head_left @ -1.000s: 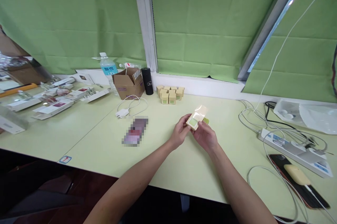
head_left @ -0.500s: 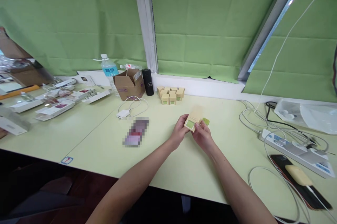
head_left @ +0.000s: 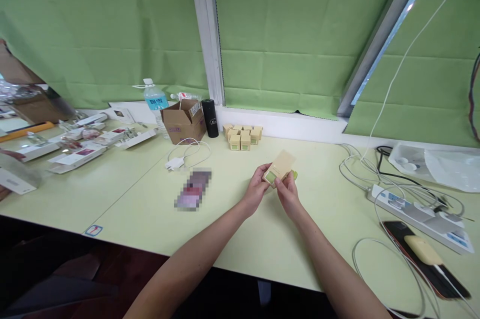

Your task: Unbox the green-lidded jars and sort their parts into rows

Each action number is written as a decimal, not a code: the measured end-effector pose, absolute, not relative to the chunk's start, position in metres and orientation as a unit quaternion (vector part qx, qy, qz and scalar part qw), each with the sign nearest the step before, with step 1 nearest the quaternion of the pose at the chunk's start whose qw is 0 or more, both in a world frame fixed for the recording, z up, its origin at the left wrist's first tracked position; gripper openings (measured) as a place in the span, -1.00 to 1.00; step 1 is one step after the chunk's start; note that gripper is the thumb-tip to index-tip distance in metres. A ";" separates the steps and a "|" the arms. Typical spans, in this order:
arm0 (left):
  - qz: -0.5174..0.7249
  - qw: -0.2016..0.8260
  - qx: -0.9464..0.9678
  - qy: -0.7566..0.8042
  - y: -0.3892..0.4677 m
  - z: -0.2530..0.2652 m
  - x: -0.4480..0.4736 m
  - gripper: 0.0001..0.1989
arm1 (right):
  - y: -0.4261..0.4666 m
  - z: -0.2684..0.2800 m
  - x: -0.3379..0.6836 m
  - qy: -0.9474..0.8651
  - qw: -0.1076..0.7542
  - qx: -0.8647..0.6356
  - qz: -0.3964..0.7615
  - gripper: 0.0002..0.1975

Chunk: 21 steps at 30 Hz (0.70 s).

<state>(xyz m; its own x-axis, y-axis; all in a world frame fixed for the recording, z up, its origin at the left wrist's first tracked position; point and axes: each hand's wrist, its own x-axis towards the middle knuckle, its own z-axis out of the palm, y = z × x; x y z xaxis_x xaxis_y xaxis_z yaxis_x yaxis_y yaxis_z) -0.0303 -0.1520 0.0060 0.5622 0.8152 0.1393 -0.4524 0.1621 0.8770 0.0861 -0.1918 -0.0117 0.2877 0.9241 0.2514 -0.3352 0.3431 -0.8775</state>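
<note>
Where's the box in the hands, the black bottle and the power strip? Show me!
Held box (head_left: 279, 166): head view, on its tan face beyond the green patch.
Black bottle (head_left: 210, 119): head view, the middle of its side.
Power strip (head_left: 415, 219): head view, its white near side.

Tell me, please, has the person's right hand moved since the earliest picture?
Yes: the right hand has moved slightly left, farther from the white power strip.
</note>
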 end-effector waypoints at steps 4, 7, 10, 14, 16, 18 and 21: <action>0.440 0.715 0.514 0.178 -0.152 0.005 -0.031 -0.51 | -0.194 -0.013 0.085 -0.408 0.708 -0.417 0.398 -0.42; 0.432 0.726 0.505 0.173 -0.153 0.006 -0.032 -0.40 | -0.197 -0.012 0.085 -0.423 0.702 -0.422 0.388 -0.47; 0.421 0.749 0.480 0.176 -0.156 0.009 -0.033 -0.31 | -0.200 -0.008 0.085 -0.446 0.686 -0.436 0.376 -0.46; 0.425 0.767 0.451 0.166 -0.159 0.009 -0.032 -0.26 | -0.201 -0.003 0.084 -0.457 0.684 -0.425 0.377 -0.34; 0.426 0.772 0.441 0.166 -0.159 0.007 -0.031 -0.28 | -0.201 -0.001 0.082 -0.451 0.693 -0.419 0.375 -0.29; 0.425 0.778 0.433 0.165 -0.158 0.005 -0.031 -0.29 | -0.200 -0.001 0.081 -0.444 0.701 -0.419 0.370 -0.26; 0.421 0.786 0.423 0.162 -0.156 0.003 -0.031 -0.30 | -0.200 -0.002 0.080 -0.436 0.705 -0.423 0.366 -0.24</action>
<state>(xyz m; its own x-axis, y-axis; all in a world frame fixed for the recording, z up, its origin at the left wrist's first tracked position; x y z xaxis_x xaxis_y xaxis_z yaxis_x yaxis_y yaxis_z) -0.0309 -0.1564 0.0029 0.5923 0.7993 0.1015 -0.5253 0.2876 0.8008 0.0801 -0.1998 -0.0020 0.3518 0.8848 0.3054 -0.1460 0.3742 -0.9158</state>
